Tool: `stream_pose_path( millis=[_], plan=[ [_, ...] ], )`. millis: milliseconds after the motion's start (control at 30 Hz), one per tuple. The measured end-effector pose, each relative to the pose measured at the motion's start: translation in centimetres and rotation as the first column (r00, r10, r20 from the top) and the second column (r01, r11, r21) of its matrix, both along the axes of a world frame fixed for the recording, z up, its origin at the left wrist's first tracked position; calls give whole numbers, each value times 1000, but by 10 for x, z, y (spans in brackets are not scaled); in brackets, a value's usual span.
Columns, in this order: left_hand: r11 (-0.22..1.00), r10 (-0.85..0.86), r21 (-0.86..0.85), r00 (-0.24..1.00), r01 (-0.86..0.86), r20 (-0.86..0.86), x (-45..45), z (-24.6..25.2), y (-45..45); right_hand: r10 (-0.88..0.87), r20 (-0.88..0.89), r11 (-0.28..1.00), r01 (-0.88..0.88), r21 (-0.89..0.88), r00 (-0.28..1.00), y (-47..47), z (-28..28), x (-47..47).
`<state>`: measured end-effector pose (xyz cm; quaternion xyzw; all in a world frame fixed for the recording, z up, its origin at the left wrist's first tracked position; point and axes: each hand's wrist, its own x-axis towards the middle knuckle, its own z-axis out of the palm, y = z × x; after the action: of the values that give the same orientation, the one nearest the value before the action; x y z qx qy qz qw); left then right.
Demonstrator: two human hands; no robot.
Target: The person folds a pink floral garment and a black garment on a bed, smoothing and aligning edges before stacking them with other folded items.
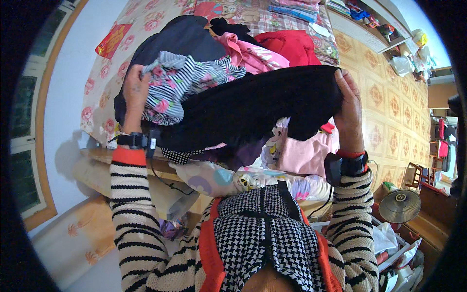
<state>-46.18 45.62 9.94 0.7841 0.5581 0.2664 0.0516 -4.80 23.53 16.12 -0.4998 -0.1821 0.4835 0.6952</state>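
My left hand (136, 95) grips a black-and-white striped cloth with pink flowers (164, 93), which hangs rumpled beside it. At the right, my right hand (348, 89) pinches the upper corner of a black garment (255, 98) between thumb and fingers. The black garment stretches across in front of me, and the striped cloth overlaps its left part. Behind them lie a dark grey garment (182, 40), a pink garment with lettering (261, 56) and a red garment (292, 43). A light pink garment (303, 157) shows below the black one.
The clothes lie on a bed with a floral cover (105, 87). Folded cloths (293, 12) are stacked at its far side. A wall with a window (27, 135) stands left. Tiled floor (386, 109), a fan (400, 206) and a container with bags (390, 241) are on the right.
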Motion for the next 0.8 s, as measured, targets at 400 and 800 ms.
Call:
stream_pose_path(
  millis=[400,800],
  plan=[
    [962,121,219,974,-163,193,-71,49,106,-126,-53,976,133,174,991,-35,72,56],
    [779,-627,282,718,561,304,112,26,-20,191,-35,902,-161,401,981,-51,125,52]
  ],
)
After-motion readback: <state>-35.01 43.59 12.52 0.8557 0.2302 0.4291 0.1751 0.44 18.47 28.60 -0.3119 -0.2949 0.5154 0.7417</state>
